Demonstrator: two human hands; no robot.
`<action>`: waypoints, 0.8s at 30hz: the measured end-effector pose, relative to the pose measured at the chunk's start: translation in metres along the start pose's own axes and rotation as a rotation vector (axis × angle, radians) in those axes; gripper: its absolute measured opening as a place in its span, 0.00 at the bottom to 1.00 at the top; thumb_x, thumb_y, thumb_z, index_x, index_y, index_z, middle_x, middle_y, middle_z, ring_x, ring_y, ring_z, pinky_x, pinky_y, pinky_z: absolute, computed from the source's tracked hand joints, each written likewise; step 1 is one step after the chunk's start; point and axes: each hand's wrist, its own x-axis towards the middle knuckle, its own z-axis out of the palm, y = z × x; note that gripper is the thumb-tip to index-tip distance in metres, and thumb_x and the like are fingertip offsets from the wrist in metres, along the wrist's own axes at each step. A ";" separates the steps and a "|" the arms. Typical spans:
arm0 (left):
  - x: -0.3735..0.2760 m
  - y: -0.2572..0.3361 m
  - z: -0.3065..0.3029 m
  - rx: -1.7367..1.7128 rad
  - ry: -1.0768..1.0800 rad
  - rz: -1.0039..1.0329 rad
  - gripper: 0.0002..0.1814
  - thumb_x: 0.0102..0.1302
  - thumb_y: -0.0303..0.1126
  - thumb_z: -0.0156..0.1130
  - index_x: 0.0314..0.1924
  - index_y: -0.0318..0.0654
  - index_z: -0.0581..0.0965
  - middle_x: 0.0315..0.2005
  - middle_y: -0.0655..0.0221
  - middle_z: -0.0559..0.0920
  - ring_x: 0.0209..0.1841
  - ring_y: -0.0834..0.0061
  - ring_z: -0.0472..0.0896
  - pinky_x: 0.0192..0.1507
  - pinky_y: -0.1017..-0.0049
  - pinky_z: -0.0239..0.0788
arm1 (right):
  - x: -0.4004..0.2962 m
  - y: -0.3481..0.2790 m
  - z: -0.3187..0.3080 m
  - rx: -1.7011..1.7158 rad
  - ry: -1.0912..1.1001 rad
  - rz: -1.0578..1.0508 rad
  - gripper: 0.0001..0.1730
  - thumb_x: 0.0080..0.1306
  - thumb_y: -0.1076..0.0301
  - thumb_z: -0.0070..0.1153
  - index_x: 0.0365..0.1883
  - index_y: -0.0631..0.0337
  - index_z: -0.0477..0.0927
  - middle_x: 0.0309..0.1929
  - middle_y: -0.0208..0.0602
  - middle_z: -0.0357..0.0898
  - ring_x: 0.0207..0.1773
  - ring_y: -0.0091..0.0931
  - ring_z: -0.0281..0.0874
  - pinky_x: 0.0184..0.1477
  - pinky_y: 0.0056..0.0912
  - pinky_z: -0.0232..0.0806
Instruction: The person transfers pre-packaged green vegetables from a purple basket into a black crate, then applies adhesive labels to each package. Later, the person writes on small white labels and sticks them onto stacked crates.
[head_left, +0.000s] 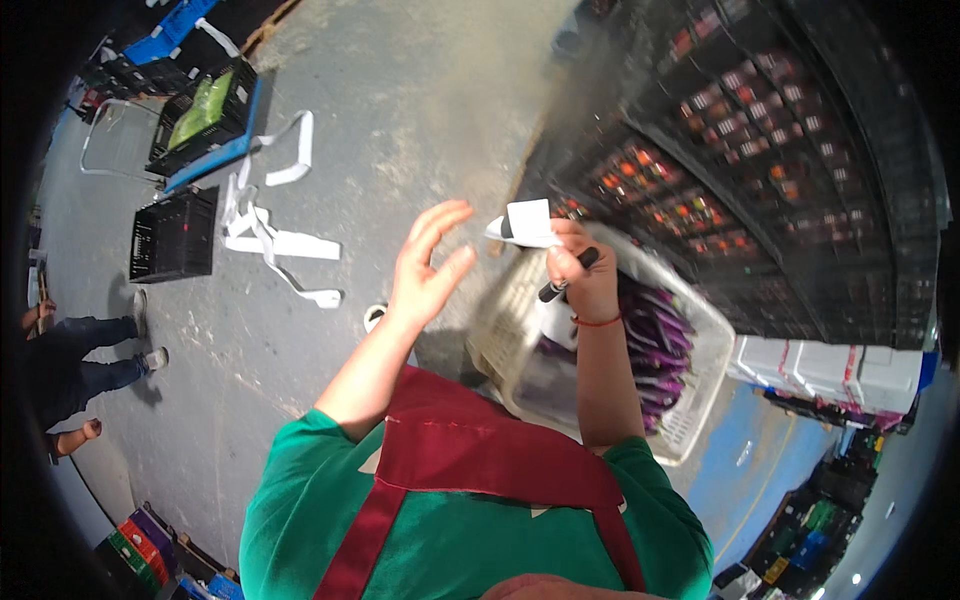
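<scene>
My right hand (585, 274) holds a black marker pen (568, 275) and a small white paper label (529, 220) that is partly folded, with a dark patch beside it. To its left, my left hand (431, 262) is raised with its fingers apart and nothing in it. Below my right forearm stands a whitish plastic crate (716, 341) holding long purple eggplants (660, 349). My forearm hides part of the crate.
Stacked black crates (787, 277) of packed red produce rise at the right. White strips (292, 245) and a black crate (174, 234) lie on the floor at the left. A person (82, 352) stands at the far left. White boxes (825, 371) are at the right.
</scene>
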 end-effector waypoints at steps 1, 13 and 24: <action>0.010 0.005 -0.025 0.089 -0.017 0.076 0.24 0.54 0.36 0.62 0.52 0.40 0.71 0.54 0.63 0.69 0.60 0.65 0.62 0.59 0.66 0.53 | 0.020 -0.001 0.026 -0.019 -0.050 0.043 0.04 0.55 0.80 0.51 0.28 0.70 0.77 0.41 0.32 0.75 0.22 0.13 0.64 0.24 0.16 0.58; 0.132 -0.028 -0.261 0.605 0.195 0.251 0.07 0.47 0.27 0.64 0.27 0.43 0.75 0.31 0.76 0.76 0.42 0.70 0.73 0.56 0.54 0.54 | 0.220 0.039 0.289 0.031 -0.192 0.108 0.12 0.63 0.70 0.50 0.41 0.69 0.76 0.29 0.29 0.72 0.19 0.13 0.61 0.18 0.16 0.54; 0.355 -0.097 -0.370 0.756 0.324 0.618 0.13 0.40 0.21 0.61 0.30 0.41 0.74 0.33 0.71 0.79 0.40 0.66 0.76 0.51 0.59 0.61 | 0.506 0.035 0.371 0.171 -0.278 0.095 0.08 0.55 0.76 0.56 0.34 0.66 0.75 0.21 0.26 0.71 0.20 0.14 0.61 0.21 0.16 0.53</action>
